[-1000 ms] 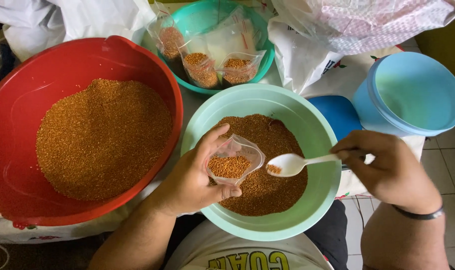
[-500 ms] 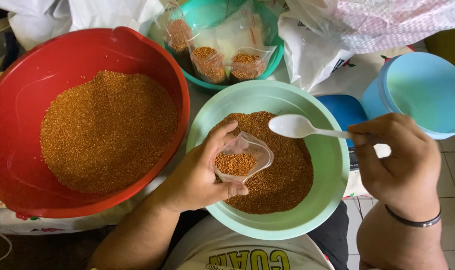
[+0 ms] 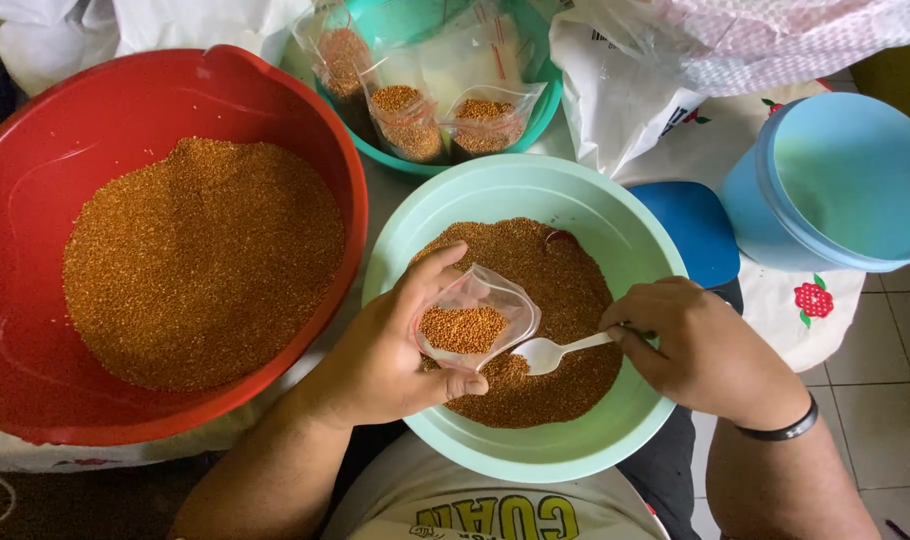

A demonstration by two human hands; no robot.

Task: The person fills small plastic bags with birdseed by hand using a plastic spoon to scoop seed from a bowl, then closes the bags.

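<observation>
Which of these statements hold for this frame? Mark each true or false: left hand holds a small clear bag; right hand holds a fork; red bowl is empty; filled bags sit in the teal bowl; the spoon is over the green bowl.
1. The left hand holds a small clear bag: true.
2. The right hand holds a fork: false, a white spoon.
3. The red bowl is empty: false, it holds brown grain.
4. Filled bags sit in the teal bowl: true.
5. The spoon is over the green bowl: true.

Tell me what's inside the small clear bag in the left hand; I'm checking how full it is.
The small clear bag holds brown grains, filling its lower part. The left hand covers its underside, so that part is hidden.
</observation>
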